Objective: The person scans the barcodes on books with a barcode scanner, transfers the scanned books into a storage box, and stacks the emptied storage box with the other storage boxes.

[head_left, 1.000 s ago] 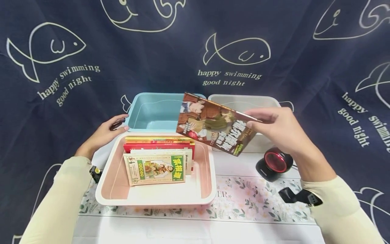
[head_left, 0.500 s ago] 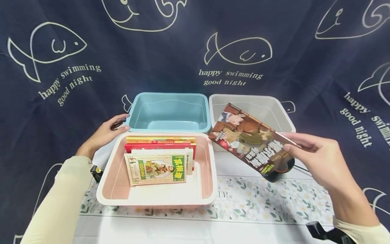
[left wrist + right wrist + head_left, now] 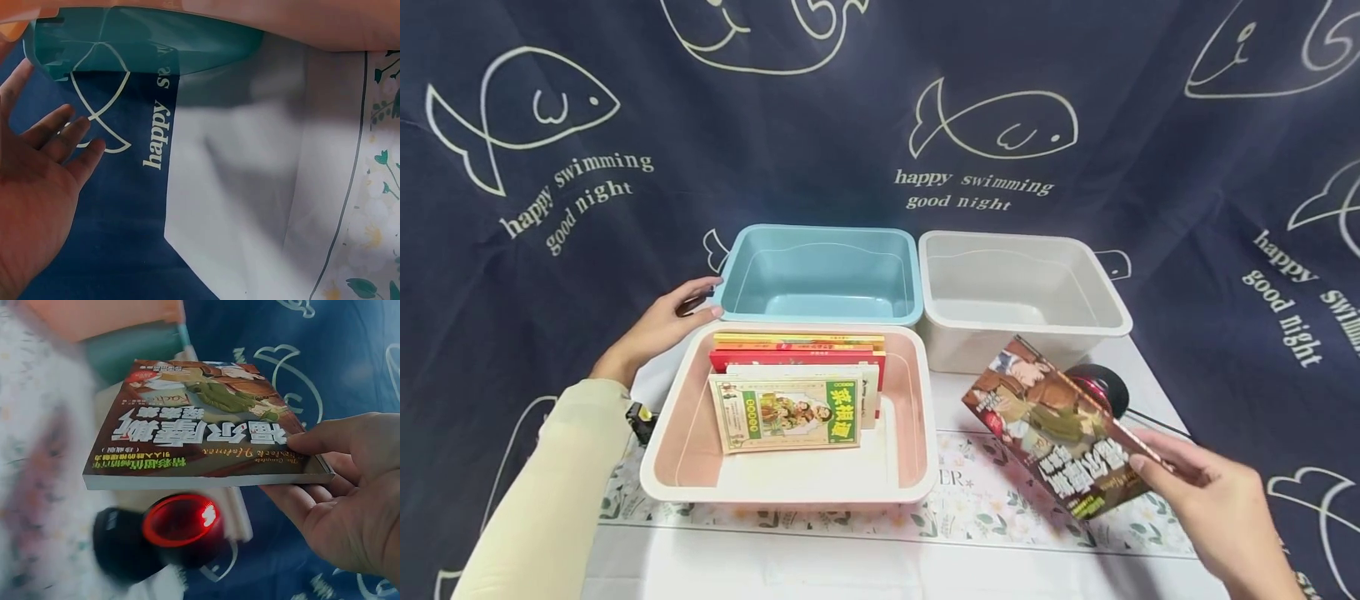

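Observation:
In the head view my right hand [image 3: 1217, 504] pinches a brown paperback book [image 3: 1060, 425] by one corner, thumb on the cover and fingers beneath. The book is tilted above the flowered strip at the right, and its cover fills the middle of the right wrist view. My left hand [image 3: 662, 329] touches the left end of the blue bin [image 3: 823, 317] with its fingers loosely extended, as the left wrist view also shows. In front, a pink bin [image 3: 917, 417] holds several upright books, a cream-and-green book [image 3: 786, 412] foremost and a red book [image 3: 797, 358] behind it.
A grey bin [image 3: 1030, 325] stands right of the blue one. A black scanner-like device [image 3: 1101, 387] with a red light and a cable sits behind the held book. The white table [image 3: 805, 558] meets a dark fish-patterned cloth [image 3: 820, 150] at the back.
My right hand has carried the brown book from over the blue and grey bins to the right and down toward the table. My left hand stays at the blue bin.

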The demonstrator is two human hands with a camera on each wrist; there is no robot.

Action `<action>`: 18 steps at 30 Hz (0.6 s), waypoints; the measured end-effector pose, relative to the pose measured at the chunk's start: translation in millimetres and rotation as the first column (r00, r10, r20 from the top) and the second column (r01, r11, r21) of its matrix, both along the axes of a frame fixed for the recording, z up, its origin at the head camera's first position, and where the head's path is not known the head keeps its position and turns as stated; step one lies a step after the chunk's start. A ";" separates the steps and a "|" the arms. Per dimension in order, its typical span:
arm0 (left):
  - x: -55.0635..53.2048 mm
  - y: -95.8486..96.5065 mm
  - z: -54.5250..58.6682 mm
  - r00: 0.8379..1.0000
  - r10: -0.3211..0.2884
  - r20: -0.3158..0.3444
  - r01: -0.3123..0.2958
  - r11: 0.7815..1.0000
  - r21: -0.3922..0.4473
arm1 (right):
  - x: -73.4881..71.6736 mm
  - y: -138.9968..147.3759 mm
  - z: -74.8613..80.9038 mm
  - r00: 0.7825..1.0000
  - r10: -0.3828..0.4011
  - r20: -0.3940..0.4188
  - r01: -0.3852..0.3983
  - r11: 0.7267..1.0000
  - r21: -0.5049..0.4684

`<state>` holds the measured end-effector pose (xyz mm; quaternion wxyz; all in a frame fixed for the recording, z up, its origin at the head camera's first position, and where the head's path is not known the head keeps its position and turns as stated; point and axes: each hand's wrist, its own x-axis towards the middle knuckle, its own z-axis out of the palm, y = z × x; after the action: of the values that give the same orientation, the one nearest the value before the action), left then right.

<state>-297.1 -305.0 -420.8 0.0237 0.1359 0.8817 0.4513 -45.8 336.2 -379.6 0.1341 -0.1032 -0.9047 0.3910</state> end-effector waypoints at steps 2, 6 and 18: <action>0.1 -0.4 0.8 1.000 0.001 0.001 -0.001 1.000 -0.001 | 8.9 1.3 -12.1 1.000 -0.021 0.004 0.021 1.000 0.018; 0.6 -1.3 2.9 1.000 0.010 0.010 -0.010 1.000 0.012 | 21.0 5.0 -32.1 0.998 -0.060 0.002 0.060 0.998 0.009; -3.1 -0.3 -2.1 1.000 -0.008 -0.012 0.008 1.000 0.009 | 34.7 6.7 -66.2 0.986 -0.148 0.073 0.152 0.987 -0.056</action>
<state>-300.1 -305.3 -422.9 0.0196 0.1424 0.8791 0.4545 -11.1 342.8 -445.9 0.1286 -0.1884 -0.8861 0.4034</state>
